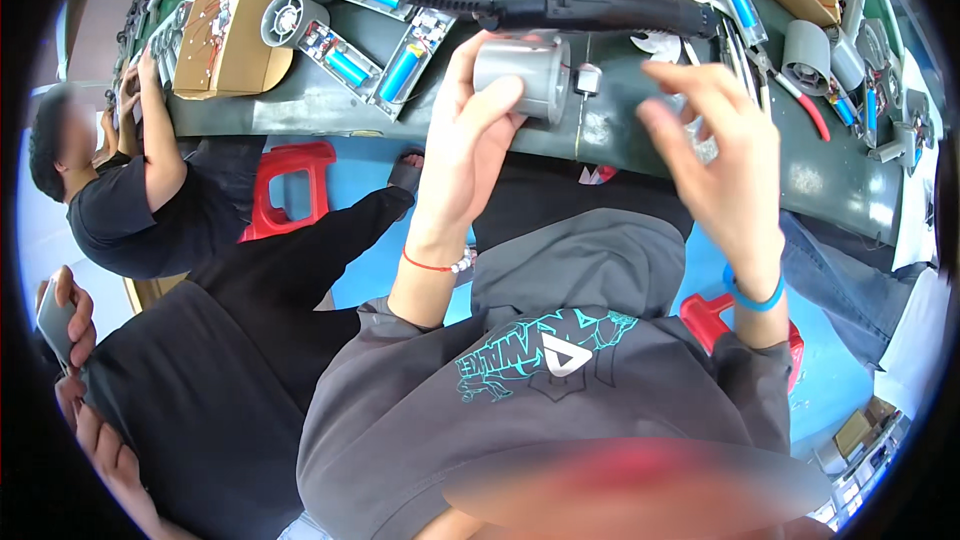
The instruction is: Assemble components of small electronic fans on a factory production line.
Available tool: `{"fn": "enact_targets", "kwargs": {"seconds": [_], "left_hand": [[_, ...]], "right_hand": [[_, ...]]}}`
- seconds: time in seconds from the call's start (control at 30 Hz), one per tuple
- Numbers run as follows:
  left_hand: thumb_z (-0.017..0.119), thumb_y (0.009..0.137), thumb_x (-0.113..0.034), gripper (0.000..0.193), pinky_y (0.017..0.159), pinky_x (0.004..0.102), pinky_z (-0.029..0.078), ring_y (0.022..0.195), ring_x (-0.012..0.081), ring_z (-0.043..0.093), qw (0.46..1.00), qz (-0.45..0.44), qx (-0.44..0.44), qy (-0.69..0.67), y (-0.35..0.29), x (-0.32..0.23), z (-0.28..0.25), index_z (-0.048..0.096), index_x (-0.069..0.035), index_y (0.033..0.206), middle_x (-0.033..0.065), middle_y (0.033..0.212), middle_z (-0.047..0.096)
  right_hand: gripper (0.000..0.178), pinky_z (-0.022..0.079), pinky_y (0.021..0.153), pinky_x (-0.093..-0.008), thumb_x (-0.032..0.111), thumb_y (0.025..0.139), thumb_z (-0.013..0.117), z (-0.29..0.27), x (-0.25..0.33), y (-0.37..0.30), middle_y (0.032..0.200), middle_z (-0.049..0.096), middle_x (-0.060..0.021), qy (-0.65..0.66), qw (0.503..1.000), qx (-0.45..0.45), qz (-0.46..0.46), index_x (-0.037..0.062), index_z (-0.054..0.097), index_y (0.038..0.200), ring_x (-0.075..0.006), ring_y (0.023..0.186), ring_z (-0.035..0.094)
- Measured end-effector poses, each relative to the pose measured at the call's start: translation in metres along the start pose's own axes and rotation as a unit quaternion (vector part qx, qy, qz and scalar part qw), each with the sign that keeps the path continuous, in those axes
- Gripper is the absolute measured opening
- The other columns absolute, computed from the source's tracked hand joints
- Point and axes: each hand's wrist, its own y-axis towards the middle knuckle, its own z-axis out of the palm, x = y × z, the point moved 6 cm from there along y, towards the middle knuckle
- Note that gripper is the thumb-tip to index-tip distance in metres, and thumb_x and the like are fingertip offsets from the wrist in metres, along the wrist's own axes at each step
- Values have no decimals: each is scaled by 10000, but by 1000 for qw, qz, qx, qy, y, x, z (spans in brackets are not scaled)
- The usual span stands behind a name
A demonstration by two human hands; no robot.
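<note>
Grey plastic makes up the short tube (522, 77) that the left hand (468, 135) grips between thumb and fingers, over the edge of the dark table (625, 135). Just right of that grip, between both hands, is a small motor (588, 78), while the right hand (728, 155) has its thumb and fingers spread wide. Red-handled pliers (803, 105) lie beyond the right hand, and a blue battery (402, 73) lies left of the left hand.

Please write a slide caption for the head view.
Left hand holding a grey cylindrical housing over a dark green workbench, right hand open.
</note>
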Motion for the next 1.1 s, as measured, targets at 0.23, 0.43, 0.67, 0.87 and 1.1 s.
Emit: {"fn": "enact_targets", "kwargs": {"seconds": [0.23,0.43,0.67,0.87,1.1], "left_hand": [[601,944,-309,601,1068,445,418,1231,274,549,998,8,-60,-25,-16,4,-3,363,-32,1421,163,1356,528],[631,937,-281,541,1040,393,434,1210,221,545,999,-16,-41,-21,-21,-1,-9,395,-62,1373,129,1296,537],[701,868,-16,482,1000,301,432,1164,149,560,988,-68,88,105,-36,-5,11,475,-56,1291,65,1237,577],[760,802,-92,658,1048,312,404,1197,172,543,995,-32,72,65,-26,-18,12,471,-39,1390,98,1274,560],[830,641,-106,754,1057,309,361,1196,192,512,973,26,193,124,0,9,43,498,-18,1313,92,1253,508]], "right_hand": [[267,484,633,-330,138,840,746,50,6,26,854,591,-91,18,999,12,-43,95,704,1100,-220,716,595],[114,428,575,-301,74,856,715,48,6,27,741,581,-68,79,994,67,-13,41,692,963,-173,611,535],[99,432,584,-281,17,826,727,-2,3,10,809,629,-57,14,1000,-8,12,37,686,914,-153,644,549],[123,450,609,-237,-32,845,707,-42,-2,-7,846,650,-31,-74,993,-64,65,37,686,945,-118,695,606],[134,408,544,-179,106,982,605,-23,-20,-26,834,664,-58,415,882,-101,200,-5,608,1057,-84,687,614]]}}
